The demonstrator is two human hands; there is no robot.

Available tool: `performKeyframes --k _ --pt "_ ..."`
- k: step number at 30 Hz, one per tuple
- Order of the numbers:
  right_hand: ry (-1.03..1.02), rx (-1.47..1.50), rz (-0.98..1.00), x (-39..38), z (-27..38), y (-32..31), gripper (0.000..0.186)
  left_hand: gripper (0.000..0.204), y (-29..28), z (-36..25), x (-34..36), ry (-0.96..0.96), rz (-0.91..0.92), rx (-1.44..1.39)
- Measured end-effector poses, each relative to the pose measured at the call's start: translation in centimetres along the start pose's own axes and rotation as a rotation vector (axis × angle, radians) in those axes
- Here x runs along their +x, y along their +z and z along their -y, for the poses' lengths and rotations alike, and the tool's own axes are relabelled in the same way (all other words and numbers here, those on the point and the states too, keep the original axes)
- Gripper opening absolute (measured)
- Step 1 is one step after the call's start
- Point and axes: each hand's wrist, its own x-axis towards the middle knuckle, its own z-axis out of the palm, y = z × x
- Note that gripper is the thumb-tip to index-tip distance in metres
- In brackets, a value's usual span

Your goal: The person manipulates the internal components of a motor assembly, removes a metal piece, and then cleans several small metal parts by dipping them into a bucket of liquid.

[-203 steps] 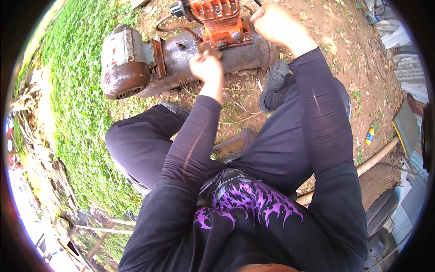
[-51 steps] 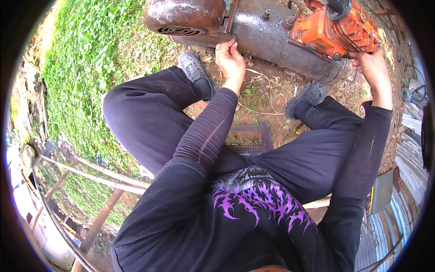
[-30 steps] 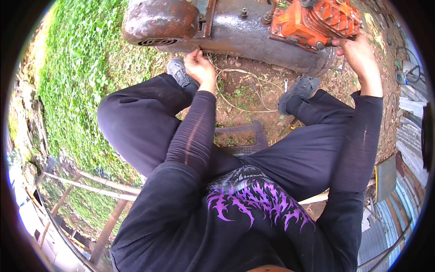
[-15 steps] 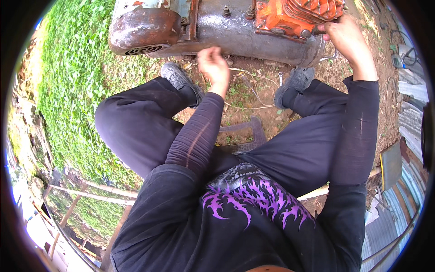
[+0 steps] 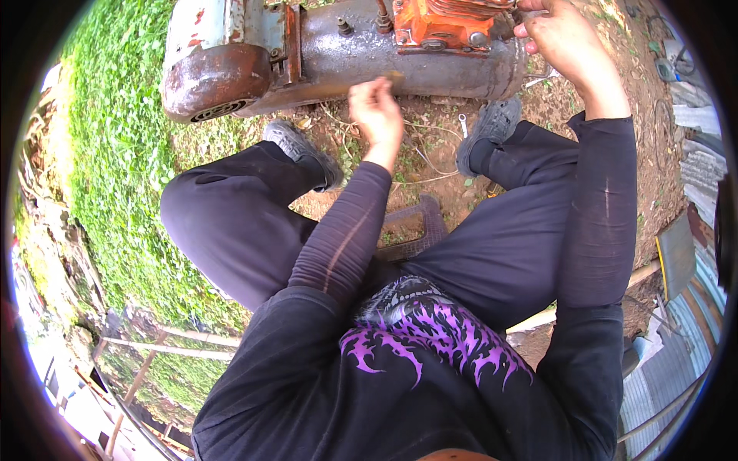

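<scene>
- Grass (image 5: 123, 192) fills the frame's left, bare soil (image 5: 649, 165) the right.
- Upper middle, the tank (image 5: 330, 65) bears an orange pump (image 5: 442, 27) and a motor (image 5: 215, 81).
- 2 hands, well apart: left hand (image 5: 377, 115) curled by the tank's lower edge, right hand (image 5: 565, 38) bent beside the pump; I can't tell what either grips.
- Step in hand looks like handwork along the tank and pump; the next move probably calls for steady fingers.
- Dark scuffed metal cylinder, ribbed pump, rust-blotched motor.
</scene>
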Motion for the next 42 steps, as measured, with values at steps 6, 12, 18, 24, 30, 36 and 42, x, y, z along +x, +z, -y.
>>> performKeyframes --k 6,12,18,24,30,36,42 --pt "-0.008 0.2 0.093 3.7 -7.2 2.9 0.035 0.006 -0.8 -3.3 -3.1 -0.293 0.44 0.058" --pt "-0.264 -0.156 0.283 -1.7 -2.6 6.5 0.04 0.013 -6.7 -8.4 5.6 -0.263 0.849 -0.048" --pt "-0.457 0.298 0.577 -4.2 3.5 14.7 0.032 0.014 -14.9 -13.9 10.7 -0.504 0.829 -0.263" --pt "-0.452 0.54 0.51 -5.5 6.0 19.3 0.025 0.018 -18.7 -12.6 9.4 -0.464 0.66 -0.241" --pt "-0.492 -0.02 0.434 -6.3 6.6 16.3 0.051 0.02 -16.2 -2.3 6.7 -0.755 -0.302 -0.095" --pt "-0.429 -0.082 0.477 -6.5 8.0 14.4 0.048 0.031 -20.9 13.2 11.8 -0.548 -0.689 0.123" --pt "-0.438 -0.175 0.494 -4.9 8.4 16.0 0.047 0.044 -11.3 9.0 13.5 -0.58 -1.019 -1.172"
